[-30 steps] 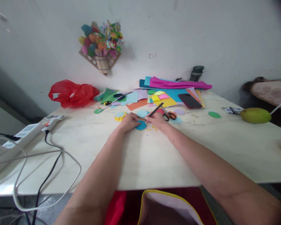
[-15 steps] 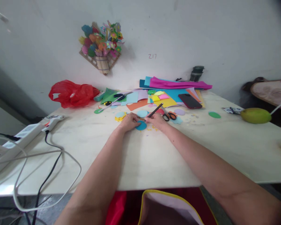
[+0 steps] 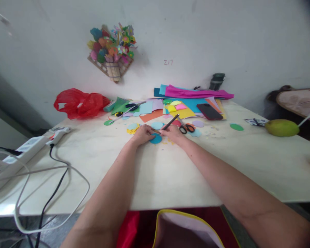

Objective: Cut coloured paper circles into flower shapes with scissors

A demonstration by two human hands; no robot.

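Note:
My right hand (image 3: pixel 173 133) is closed around a black pen (image 3: pixel 172 121), its upper end slanting up to the right and its tip low between my hands. My left hand (image 3: pixel 143 134) rests on the table with bent fingers pressed together. Its fingertips meet a small brownish piece (image 3: pixel 155 131), too small to make out, and the edge of a blue paper circle (image 3: pixel 156 138). Just behind lies a light blue circle (image 3: pixel 157 125). Yellow cut-outs (image 3: pixel 132 130) lie left of my left hand. Orange-and-black scissors (image 3: pixel 186 128) lie beyond my right hand, with yellow scraps (image 3: pixel 168 141) nearby.
Coloured sheets (image 3: pixel 144 112), a second pair of scissors (image 3: pixel 132 106) and a phone (image 3: pixel 209 111) lie farther back. A red plastic bag (image 3: pixel 79 103) is at back left, a power strip (image 3: pixel 28 151) with cables at left. A green-yellow fruit (image 3: pixel 281 127) sits right.

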